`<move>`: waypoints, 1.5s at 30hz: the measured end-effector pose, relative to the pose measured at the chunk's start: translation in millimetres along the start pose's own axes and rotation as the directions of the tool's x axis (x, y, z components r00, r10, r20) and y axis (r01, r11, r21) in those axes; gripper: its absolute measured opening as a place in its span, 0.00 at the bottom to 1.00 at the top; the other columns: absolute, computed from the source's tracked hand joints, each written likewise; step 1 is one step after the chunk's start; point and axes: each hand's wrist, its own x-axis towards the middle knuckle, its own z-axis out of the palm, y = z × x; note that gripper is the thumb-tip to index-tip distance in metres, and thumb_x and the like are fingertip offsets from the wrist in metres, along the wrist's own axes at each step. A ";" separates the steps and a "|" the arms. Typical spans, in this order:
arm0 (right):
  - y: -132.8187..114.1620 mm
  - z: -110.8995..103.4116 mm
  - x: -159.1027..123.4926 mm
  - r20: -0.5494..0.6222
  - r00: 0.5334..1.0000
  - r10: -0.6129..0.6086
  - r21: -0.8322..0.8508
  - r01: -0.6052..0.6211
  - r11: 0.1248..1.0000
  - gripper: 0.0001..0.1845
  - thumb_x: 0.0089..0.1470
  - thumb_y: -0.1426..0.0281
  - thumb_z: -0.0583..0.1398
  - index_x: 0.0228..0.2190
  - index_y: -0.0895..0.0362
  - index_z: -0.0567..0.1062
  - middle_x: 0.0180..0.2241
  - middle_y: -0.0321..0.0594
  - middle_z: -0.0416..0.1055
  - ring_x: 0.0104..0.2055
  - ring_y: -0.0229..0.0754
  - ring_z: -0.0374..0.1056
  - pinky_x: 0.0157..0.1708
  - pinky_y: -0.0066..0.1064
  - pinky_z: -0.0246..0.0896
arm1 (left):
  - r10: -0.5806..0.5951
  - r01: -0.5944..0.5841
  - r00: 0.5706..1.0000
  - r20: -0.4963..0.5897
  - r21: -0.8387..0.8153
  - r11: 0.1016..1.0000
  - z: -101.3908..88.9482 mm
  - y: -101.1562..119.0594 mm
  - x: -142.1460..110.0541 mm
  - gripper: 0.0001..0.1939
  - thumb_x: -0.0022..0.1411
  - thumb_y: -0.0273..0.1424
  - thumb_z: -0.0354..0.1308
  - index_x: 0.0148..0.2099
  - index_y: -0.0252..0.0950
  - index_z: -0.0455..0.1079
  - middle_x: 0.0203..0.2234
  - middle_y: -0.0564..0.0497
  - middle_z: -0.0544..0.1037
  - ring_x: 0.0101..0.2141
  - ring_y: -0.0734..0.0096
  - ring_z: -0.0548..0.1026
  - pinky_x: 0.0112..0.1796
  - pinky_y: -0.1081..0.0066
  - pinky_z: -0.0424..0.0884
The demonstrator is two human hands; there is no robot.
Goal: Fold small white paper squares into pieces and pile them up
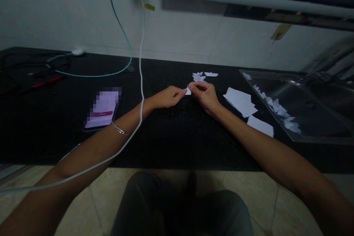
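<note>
A small piece of white paper [188, 91] is pinched between my two hands above the black counter [168, 136]. My left hand [170, 96] is closed, its thumb and finger on the paper's left side. From the right, the thumb and fingertips of my right hand [205, 95] grip the same piece. Its exact folds are too small to make out. Just beyond my hands lie several folded white paper pieces [199, 77]. A spread stack of white paper sheets [240, 100] rests right of my right hand, with another sheet [260, 126] nearer my forearm.
A row of folded papers [278, 108] lines the left edge of the metal sink [318, 118]. On the left lies a phone [103, 108]. A white cable [141, 77] hangs across my left forearm; a teal cable [91, 76] loops behind, near a red object [47, 82].
</note>
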 end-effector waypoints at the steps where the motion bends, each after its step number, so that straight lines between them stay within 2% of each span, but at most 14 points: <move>1: -0.3 0.6 -0.2 -0.013 1.000 0.013 0.018 -0.013 1.000 0.18 0.49 0.51 0.70 0.29 0.53 0.82 0.28 0.36 0.76 0.30 0.38 0.66 0.31 0.33 0.64 | 0.003 -0.003 1.000 -0.004 0.014 1.000 0.6 -1.0 0.3 0.24 0.73 0.42 0.44 0.24 0.38 0.58 0.17 0.56 0.61 0.20 0.77 0.59 0.25 0.71 0.55; 8: -2.2 3.8 -1.1 -0.052 0.995 0.089 0.101 -0.083 0.991 0.19 0.44 0.52 0.72 0.28 0.54 0.82 0.26 0.35 0.75 0.27 0.37 0.64 0.29 0.32 0.62 | -0.004 0.003 1.000 0.017 0.036 0.999 2.3 -5.3 0.1 0.23 0.73 0.41 0.43 0.25 0.38 0.58 0.15 0.57 0.61 0.17 0.77 0.59 0.23 0.72 0.54; 13: 0.6 2.6 0.1 -0.059 0.996 0.060 0.080 -0.055 0.995 0.18 0.45 0.52 0.72 0.28 0.53 0.82 0.28 0.37 0.77 0.30 0.38 0.67 0.32 0.33 0.64 | 0.017 -0.017 1.000 0.021 -0.001 1.000 0.8 -0.3 -0.1 0.25 0.74 0.44 0.40 0.26 0.38 0.59 0.18 0.55 0.64 0.20 0.75 0.62 0.25 0.71 0.58; 17: -1.9 1.3 -0.1 -0.061 0.998 0.027 0.020 -0.026 0.999 0.20 0.44 0.49 0.72 0.28 0.52 0.82 0.30 0.38 0.79 0.33 0.40 0.71 0.37 0.36 0.68 | -0.039 0.040 0.999 0.014 -0.100 0.994 -0.1 7.1 -0.3 0.26 0.74 0.48 0.39 0.29 0.38 0.61 0.21 0.54 0.66 0.22 0.74 0.64 0.27 0.71 0.61; 23: -3.5 1.7 -2.4 -0.044 0.999 0.005 0.013 -0.005 1.000 0.22 0.43 0.47 0.72 0.29 0.52 0.83 0.32 0.39 0.80 0.34 0.43 0.73 0.39 0.39 0.70 | 0.011 -0.014 0.999 -0.052 -0.049 0.999 3.1 4.7 1.8 0.25 0.73 0.47 0.42 0.28 0.38 0.61 0.22 0.54 0.65 0.24 0.74 0.63 0.28 0.70 0.60; 26: -2.5 1.7 -2.6 -0.050 0.999 -0.001 0.014 0.001 1.000 0.20 0.45 0.48 0.72 0.29 0.52 0.83 0.31 0.38 0.80 0.34 0.42 0.72 0.39 0.38 0.70 | -0.031 0.029 0.999 -0.021 -0.088 0.996 3.4 3.2 1.1 0.25 0.74 0.46 0.41 0.28 0.38 0.61 0.21 0.54 0.66 0.22 0.75 0.63 0.26 0.71 0.60; 31: -2.8 0.6 -1.4 -0.078 0.997 0.015 0.044 -0.011 0.999 0.18 0.46 0.51 0.72 0.29 0.52 0.82 0.31 0.38 0.79 0.33 0.40 0.70 0.37 0.37 0.68 | -0.120 0.127 0.992 0.047 -0.181 0.975 0.7 5.8 -1.4 0.31 0.74 0.52 0.40 0.25 0.38 0.60 0.17 0.56 0.62 0.18 0.77 0.60 0.22 0.73 0.56; 40: -2.6 1.8 -1.1 -0.088 0.995 0.044 0.061 -0.039 0.997 0.19 0.45 0.51 0.72 0.28 0.53 0.82 0.28 0.37 0.77 0.31 0.39 0.68 0.33 0.35 0.65 | -0.038 0.043 0.998 0.040 -0.120 0.992 1.6 0.8 0.7 0.26 0.75 0.45 0.41 0.26 0.38 0.59 0.16 0.56 0.62 0.18 0.77 0.61 0.22 0.73 0.58; 45: -0.6 2.0 -0.5 -0.093 0.994 0.049 0.049 -0.045 0.998 0.17 0.47 0.54 0.71 0.29 0.54 0.82 0.30 0.39 0.78 0.32 0.39 0.69 0.33 0.34 0.64 | 0.011 -0.007 0.999 0.039 -0.102 0.995 1.7 -2.4 1.6 0.27 0.75 0.45 0.40 0.25 0.38 0.60 0.16 0.57 0.60 0.18 0.77 0.59 0.22 0.73 0.56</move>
